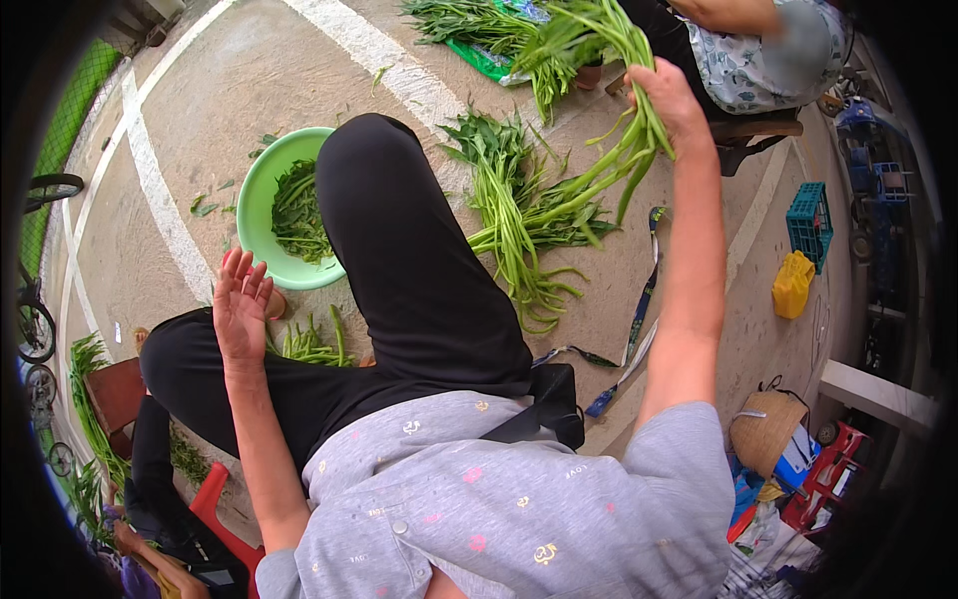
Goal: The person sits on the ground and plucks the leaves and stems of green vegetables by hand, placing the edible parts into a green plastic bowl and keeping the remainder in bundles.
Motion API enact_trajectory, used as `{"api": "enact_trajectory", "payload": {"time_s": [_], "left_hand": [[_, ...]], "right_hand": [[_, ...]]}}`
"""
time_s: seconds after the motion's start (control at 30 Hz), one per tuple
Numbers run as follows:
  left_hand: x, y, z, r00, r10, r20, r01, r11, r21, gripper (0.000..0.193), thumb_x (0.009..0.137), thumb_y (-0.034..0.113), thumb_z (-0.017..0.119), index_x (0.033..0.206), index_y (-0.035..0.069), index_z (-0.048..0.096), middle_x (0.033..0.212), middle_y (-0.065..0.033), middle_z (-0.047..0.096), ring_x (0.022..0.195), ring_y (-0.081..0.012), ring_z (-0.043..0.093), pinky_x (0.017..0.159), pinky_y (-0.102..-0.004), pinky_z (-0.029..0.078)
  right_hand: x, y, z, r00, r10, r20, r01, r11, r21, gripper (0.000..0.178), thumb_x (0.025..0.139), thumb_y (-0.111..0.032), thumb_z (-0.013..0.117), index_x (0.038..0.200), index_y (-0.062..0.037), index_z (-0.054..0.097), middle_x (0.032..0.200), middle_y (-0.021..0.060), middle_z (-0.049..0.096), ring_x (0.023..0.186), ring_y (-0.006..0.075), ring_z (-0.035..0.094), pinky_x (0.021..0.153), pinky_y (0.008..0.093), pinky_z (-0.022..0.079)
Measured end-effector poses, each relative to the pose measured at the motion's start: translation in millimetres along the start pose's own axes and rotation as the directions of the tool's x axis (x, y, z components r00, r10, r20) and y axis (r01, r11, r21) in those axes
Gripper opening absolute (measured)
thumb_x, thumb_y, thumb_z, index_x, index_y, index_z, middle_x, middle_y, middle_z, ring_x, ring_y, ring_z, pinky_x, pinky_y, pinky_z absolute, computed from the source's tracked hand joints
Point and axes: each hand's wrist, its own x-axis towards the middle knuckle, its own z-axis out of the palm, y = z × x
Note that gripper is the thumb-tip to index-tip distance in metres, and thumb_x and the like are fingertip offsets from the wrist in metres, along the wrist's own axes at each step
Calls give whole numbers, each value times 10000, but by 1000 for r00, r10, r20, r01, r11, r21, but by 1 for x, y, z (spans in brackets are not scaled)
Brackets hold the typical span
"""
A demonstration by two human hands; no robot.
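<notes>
My right hand [671, 102] is raised at the upper right, its fingers wrapped round a bunch of long-stemmed leafy greens [631, 42] that looks like water spinach. Stems from the bunch hang down toward a loose pile of the same greens [504, 205] on the ground. Over my bent left leg, my left hand [240, 311] is held palm up, fingers spread and nothing in it. Just beyond that hand stands a light green basin [257, 222] with torn leaves [299, 212] inside. Short cut stems [314, 349] lie beside my leg, partly hidden by it.
A seated person [758, 60] is at the upper right, near more greens [479, 28] on a green bag. Further right are a teal crate [809, 225] and a yellow jug [793, 285]. A lanyard [644, 290] lies on the concrete. Another person's arm [150, 554] shows by a red chair [215, 519].
</notes>
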Motion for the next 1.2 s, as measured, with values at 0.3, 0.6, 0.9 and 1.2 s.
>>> {"api": "enact_trajectory", "payload": {"time_s": [0.3,0.6,0.9,1.2], "left_hand": [[3,-3,4,1000,-22,-19,23,999,36,467,885,326,468,1251,43,404,1195,-70,464,1024,-184,500,867,-306,426],[3,-3,11,999,-35,-4,36,997,73,474,880,345,466,1252,57,408,1192,-60,462,1017,-176,493,865,-306,410],[0,-2,13,999,-37,-9,38,997,64,467,884,336,467,1254,57,408,1180,-52,467,1010,-169,499,859,-298,412],[-1,-1,15,999,-28,-17,30,995,92,480,879,336,481,1260,56,401,1173,-47,473,1002,-164,505,854,-297,416]], "right_hand": [[-21,101,52,893,350,-284,67,519,852,172,829,-160,508,769,1,500,644,100,529,549,191,530,533,311,485],[-50,208,164,592,759,-270,35,311,950,117,779,-113,500,758,-11,445,668,100,502,560,216,520,509,345,475],[-73,253,219,404,832,-380,-67,442,895,217,720,-50,526,829,88,398,764,167,517,553,249,542,475,370,472],[-80,250,202,486,871,-75,-635,411,654,99,715,-86,507,674,3,524,581,119,540,440,252,509,395,389,424]]}}
